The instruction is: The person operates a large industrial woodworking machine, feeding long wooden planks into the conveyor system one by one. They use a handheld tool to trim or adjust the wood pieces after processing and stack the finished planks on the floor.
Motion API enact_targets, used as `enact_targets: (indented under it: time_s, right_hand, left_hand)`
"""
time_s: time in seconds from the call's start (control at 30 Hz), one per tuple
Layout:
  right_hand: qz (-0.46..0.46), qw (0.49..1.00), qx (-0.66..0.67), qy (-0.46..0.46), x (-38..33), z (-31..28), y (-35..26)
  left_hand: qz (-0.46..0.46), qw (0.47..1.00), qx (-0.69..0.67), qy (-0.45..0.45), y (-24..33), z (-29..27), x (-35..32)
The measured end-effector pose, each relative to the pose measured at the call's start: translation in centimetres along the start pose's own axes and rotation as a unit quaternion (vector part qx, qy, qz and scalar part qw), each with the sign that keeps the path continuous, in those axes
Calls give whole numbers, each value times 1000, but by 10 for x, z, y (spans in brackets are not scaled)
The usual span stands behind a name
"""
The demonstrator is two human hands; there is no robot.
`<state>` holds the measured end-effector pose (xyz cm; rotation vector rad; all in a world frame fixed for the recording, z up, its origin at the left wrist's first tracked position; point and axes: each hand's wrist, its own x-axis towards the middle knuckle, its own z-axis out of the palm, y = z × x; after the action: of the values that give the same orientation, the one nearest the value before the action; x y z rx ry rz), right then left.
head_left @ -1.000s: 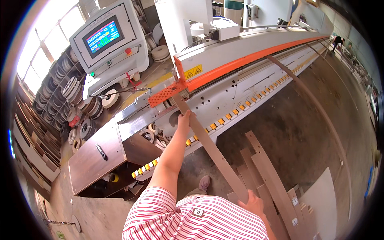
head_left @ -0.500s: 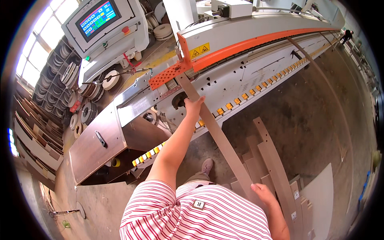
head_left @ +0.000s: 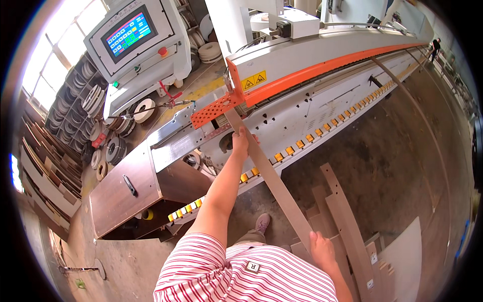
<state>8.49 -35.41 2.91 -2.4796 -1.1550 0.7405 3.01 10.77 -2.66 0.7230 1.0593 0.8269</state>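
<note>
A long, narrow grey-brown board (head_left: 274, 181) slants from the machine down toward my body. My left hand (head_left: 243, 143) grips it near its far end, fingers wrapped over its edge. At the near end my right hand (head_left: 321, 248) holds the board, thumb on top and the other fingers partly hidden beneath. The board's far tip runs under the perforated orange guard (head_left: 217, 110) of a long grey machine (head_left: 332, 48), so that end is hidden. Just left of my left hand is a dark round opening (head_left: 226, 143) in the machine's side.
A row of yellow rollers (head_left: 290, 150) lines the machine's near edge. More boards (head_left: 347, 226) are stacked at my right. A control panel with a lit screen (head_left: 129, 33) stands far left, above a brown cabinet (head_left: 126, 196). Another person (head_left: 435, 49) is at the far right.
My right hand has moved slightly left and its grip on the board has shifted. My left hand has changed its hold a little, and the view has shifted slightly.
</note>
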Motion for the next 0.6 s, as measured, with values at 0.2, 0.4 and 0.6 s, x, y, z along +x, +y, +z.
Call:
enact_targets:
  time_s: [0.2,0.4,0.6]
  right_hand:
    - [11,1000,-1,-25,7,-13,3]
    - [14,999,-3,-32,11,-9,8]
    - [5,1000,13,-18,6,-23,10]
  left_hand:
    - [-2,1000,19,4,1,6,5]
    - [-7,999,26,29,1,12,1]
    - [-12,999,-27,-35,5,5,0]
